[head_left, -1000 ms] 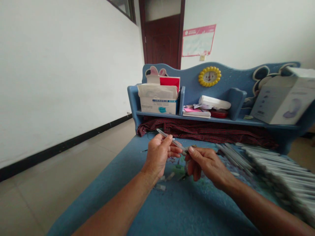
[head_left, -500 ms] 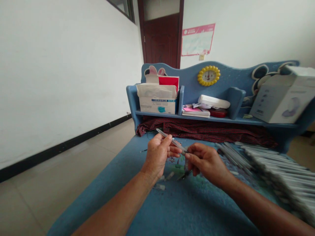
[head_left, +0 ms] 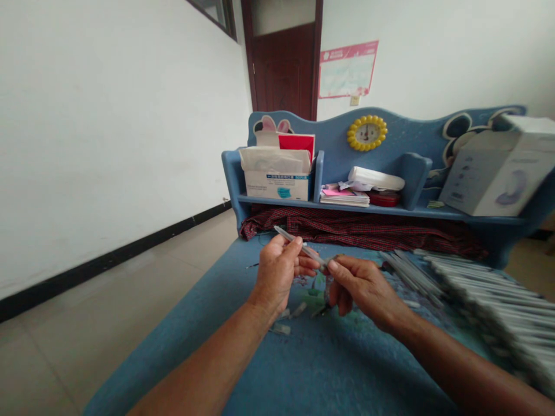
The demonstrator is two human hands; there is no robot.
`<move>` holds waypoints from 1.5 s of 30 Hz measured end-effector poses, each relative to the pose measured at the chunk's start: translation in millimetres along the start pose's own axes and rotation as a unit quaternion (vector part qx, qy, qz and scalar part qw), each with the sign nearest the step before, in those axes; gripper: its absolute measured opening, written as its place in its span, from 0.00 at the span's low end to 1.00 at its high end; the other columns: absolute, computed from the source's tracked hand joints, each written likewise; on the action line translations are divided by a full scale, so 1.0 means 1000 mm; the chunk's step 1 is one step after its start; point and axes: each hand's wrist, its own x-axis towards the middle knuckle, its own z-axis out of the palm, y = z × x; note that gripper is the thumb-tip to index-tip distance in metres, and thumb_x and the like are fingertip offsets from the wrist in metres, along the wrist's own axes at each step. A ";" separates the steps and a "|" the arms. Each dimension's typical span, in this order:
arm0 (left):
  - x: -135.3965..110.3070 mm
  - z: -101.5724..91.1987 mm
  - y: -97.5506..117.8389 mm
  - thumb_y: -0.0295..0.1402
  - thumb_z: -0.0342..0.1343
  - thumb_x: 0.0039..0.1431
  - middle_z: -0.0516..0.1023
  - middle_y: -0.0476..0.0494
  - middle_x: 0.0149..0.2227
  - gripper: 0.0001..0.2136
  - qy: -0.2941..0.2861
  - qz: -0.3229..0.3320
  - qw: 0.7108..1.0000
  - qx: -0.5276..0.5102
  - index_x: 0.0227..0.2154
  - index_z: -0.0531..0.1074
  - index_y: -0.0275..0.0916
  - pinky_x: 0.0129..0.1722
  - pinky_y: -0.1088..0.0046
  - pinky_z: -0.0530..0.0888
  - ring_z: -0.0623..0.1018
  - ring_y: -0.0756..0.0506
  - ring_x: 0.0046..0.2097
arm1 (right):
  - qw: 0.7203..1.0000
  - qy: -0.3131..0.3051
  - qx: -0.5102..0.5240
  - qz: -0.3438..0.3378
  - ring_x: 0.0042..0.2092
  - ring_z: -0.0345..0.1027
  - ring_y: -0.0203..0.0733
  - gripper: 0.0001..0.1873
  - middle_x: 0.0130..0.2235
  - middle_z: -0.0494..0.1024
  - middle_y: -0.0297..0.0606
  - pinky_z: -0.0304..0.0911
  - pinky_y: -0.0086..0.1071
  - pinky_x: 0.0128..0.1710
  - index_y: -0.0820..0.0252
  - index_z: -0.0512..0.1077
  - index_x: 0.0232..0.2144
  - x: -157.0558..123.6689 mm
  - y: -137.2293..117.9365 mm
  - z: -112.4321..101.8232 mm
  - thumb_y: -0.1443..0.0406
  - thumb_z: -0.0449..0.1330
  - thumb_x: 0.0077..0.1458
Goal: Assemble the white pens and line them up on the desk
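A slim, translucent pen (head_left: pixel 284 233) slants over the blue table, its pointed end up and to the left. My left hand (head_left: pixel 277 268) is closed round its barrel, thumb on top and fingers beneath. Thumb and forefinger of my right hand (head_left: pixel 362 288) pinch the pen's lower right end; whether a small part sits between them is hidden. Below the hands lie several small clear pen caps (head_left: pixel 281 329) and a dark thin piece (head_left: pixel 319 311). Close to my right wrist rests a loose bunch of translucent tubes (head_left: pixel 414 275).
A large pile of pens (head_left: pixel 503 294) covers the table's right side. At the back, a checked cloth (head_left: pixel 368 231) lies under a blue shelf (head_left: pixel 277 200) carrying a mask box (head_left: pixel 277 179), papers (head_left: pixel 344 199) and a white carton (head_left: pixel 489 167). The blue table's (head_left: pixel 182 323) left edge borders the floor.
My right thumb and forefinger have shifted slightly left and up, closer over the pen's lower end. The left hand and the pen stay nearly where they were.
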 end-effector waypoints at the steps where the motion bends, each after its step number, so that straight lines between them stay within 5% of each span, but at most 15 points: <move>1: 0.000 0.000 0.000 0.35 0.52 0.53 0.74 0.45 0.24 0.08 0.000 -0.001 1.000 0.002 0.30 0.62 0.35 0.20 0.76 0.72 0.75 0.49 0.21 | 1.000 0.012 0.000 -0.004 0.15 0.61 0.31 0.17 0.18 0.71 0.30 0.55 0.23 0.14 0.61 0.64 0.30 0.000 0.000 0.000 0.52 0.53 0.53; 4: -0.001 0.000 0.000 0.34 0.53 0.53 0.74 0.45 0.24 0.08 0.002 -0.005 1.000 0.001 0.29 0.62 0.35 0.20 0.76 0.72 0.75 0.49 0.21 | 1.000 0.025 0.002 -0.008 0.15 0.61 0.30 0.16 0.17 0.70 0.30 0.54 0.22 0.14 0.61 0.63 0.27 0.001 0.001 0.001 0.53 0.55 0.51; 8: 0.000 0.000 0.001 0.35 0.53 0.52 0.75 0.44 0.24 0.08 0.002 -0.002 1.000 0.000 0.30 0.62 0.35 0.20 0.76 0.72 0.75 0.49 0.21 | 1.000 -0.015 0.018 0.011 0.14 0.61 0.31 0.21 0.17 0.71 0.32 0.55 0.23 0.13 0.62 0.65 0.27 0.000 0.002 0.001 0.50 0.46 0.56; 14: 0.000 0.000 0.000 0.36 0.53 0.52 0.75 0.44 0.25 0.09 -0.003 -0.003 1.000 0.012 0.30 0.62 0.35 0.20 0.75 0.72 0.75 0.49 0.21 | 0.999 0.015 0.029 0.006 0.14 0.60 0.30 0.17 0.16 0.71 0.30 0.53 0.22 0.13 0.61 0.63 0.28 -0.001 0.001 0.000 0.52 0.55 0.51; 28: 0.004 -0.001 0.007 0.35 0.54 0.52 0.76 0.45 0.25 0.09 -0.040 0.011 0.998 0.038 0.31 0.64 0.35 0.22 0.75 0.72 0.75 0.50 0.22 | 0.976 -0.070 0.199 0.045 0.12 0.61 0.32 0.16 0.16 0.73 0.31 0.53 0.22 0.11 0.60 0.61 0.26 0.005 0.004 -0.001 0.53 0.56 0.50; 45: 0.003 0.000 0.004 0.40 0.55 0.51 0.75 0.46 0.22 0.12 -0.112 -0.022 0.986 0.123 0.26 0.66 0.35 0.20 0.76 0.70 0.74 0.50 0.21 | 0.996 -0.026 0.081 0.023 0.13 0.59 0.28 0.14 0.15 0.69 0.28 0.53 0.21 0.12 0.62 0.64 0.23 0.005 0.003 -0.004 0.56 0.55 0.50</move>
